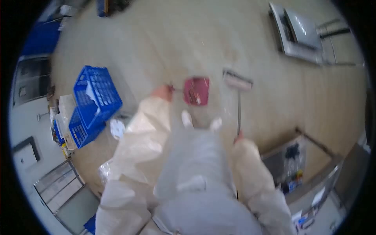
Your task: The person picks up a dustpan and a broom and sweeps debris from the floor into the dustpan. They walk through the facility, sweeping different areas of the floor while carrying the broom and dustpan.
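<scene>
My left hand [162,93] is closed round the handle of a red dustpan [202,87]. Small brownish and light debris lies in the pan, which is held over the floor in front of my shoes. My right hand [238,137] grips the long thin handle of a broom [239,81]. Its wide, pinkish-white head is at the floor, to the right of the dustpan and apart from it. The picture is blurred, so single fingers are hard to make out.
Blue plastic crates [102,88] stand on the left, with a whitish sheet in one. A platform scale [299,33] is at the upper right. On the right is a metal-framed table or cart [313,184] with bagged items. My white shoes [187,118] are on the floor [156,43].
</scene>
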### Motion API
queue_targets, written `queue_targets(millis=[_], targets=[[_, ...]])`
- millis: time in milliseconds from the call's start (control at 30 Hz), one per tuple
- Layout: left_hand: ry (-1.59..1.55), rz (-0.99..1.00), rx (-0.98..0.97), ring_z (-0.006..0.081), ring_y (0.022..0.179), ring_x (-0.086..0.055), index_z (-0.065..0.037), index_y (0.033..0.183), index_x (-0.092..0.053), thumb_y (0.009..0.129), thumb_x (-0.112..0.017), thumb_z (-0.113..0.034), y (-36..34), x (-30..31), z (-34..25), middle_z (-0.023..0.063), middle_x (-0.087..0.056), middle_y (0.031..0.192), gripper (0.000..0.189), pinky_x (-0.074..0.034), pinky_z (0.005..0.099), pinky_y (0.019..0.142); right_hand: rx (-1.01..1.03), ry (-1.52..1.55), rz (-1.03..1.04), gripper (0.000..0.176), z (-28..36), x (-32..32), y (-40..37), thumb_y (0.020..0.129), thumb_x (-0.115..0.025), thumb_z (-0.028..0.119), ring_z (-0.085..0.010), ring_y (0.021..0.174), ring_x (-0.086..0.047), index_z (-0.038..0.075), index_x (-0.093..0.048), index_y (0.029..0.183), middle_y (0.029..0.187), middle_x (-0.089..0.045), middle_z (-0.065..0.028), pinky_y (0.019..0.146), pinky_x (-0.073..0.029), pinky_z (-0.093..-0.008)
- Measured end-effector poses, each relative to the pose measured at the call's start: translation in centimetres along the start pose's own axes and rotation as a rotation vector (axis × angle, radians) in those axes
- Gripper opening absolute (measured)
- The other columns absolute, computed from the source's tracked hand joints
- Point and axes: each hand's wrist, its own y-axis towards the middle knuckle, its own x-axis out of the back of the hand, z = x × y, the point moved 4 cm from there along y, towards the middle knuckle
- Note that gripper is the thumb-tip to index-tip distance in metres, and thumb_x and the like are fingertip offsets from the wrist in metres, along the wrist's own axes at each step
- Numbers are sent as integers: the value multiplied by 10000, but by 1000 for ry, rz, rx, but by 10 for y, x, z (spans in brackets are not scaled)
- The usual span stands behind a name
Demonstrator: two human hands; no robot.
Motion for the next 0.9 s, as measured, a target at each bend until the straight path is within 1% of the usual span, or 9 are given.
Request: queue_targets(millis=[67, 133, 167, 267, 533, 600, 667, 767, 900], targets=[[-12, -49, 17, 302, 789, -555, -112, 834, -590, 761, -471, -324, -5, 7, 5, 120, -592, 820, 255, -436, 400, 675, 44, 119, 88, 679, -29, -52, -25, 705, -498, 64, -265, 776, -534, 163, -189, 1301, 961, -534, -160, 663, -432, -334], [-48, 20, 16, 307, 789, -555, -110, 845, -586, 762, -472, -318, -13, 18, 7, 131, -588, 828, 251, -435, 402, 684, -180, 331, 455, 480, 50, 12, -79, 749, -509, 125, -191, 524, -479, 130, -364, 1207, 668, -505, -93, 481, -400, -332], [-47, 6, 8, 311, 786, -555, -108, 847, -585, 763, -470, -315, -12, 20, 1, 135, -587, 827, 251, -435, 403, 684, 274, 28, 67, 380, 96, 43, -117, 773, -511, 183, -141, 426, -435, 109, -456, 1142, 534, -457, -39, 392, -362, -329], [-93, -2, 14, 324, 774, -556, -103, 864, -580, 768, -469, -305, -16, 22, 14, 149, -584, 826, 249, -436, 408, 681, -163, 228, 396, 538, 136, 80, -161, 734, -526, 87, -144, 428, -437, 157, -347, 1236, 522, -446, -38, 388, -374, -306], [-73, 16, 27, 320, 759, -558, -90, 875, -577, 742, -514, -286, -6, 2, 49, 158, -583, 816, 245, -438, 418, 653, -299, 574, 259, 489, 194, 93, -200, 788, -456, 101, -132, 334, -364, 184, -307, 1246, 444, -375, -29, 306, -290, -292], [-73, 56, -5, 315, 762, -560, -83, 859, -579, 728, -530, -274, -10, 17, 50, 154, -586, 816, 237, -443, 409, 656, -343, 624, 134, 407, 178, 54, -157, 769, -450, 62, -136, 324, -377, 135, -392, 1165, 440, -380, -14, 273, -284, -283], [-35, 28, -91, 311, 770, -562, -75, 855, -578, 719, -536, -260, -9, 15, 48, 152, -588, 819, 233, -448, 400, 663, -565, 591, 176, 383, 228, 53, -154, 758, -458, 48, -150, 328, -398, 79, -397, 1135, 436, -394, -28, 276, -299, -295], [-38, 29, -114, 308, 781, -563, -71, 863, -581, 710, -541, -248, -6, 18, 45, 152, -588, 827, 238, -452, 392, 671, -363, 255, 147, 441, 213, -4, -141, 749, -474, 44, -151, 330, -401, 56, -366, 1176, 437, -396, -37, 282, -308, -300], [-83, 74, -78, 307, 796, -560, -71, 883, -583, 710, -532, -242, 4, 16, 60, 155, -585, 841, 248, -448, 392, 687, -306, 474, 310, 533, 243, 9, -201, 746, -504, 60, -140, 325, -375, 117, -316, 1242, 449, -389, -35, 290, -298, -290]])
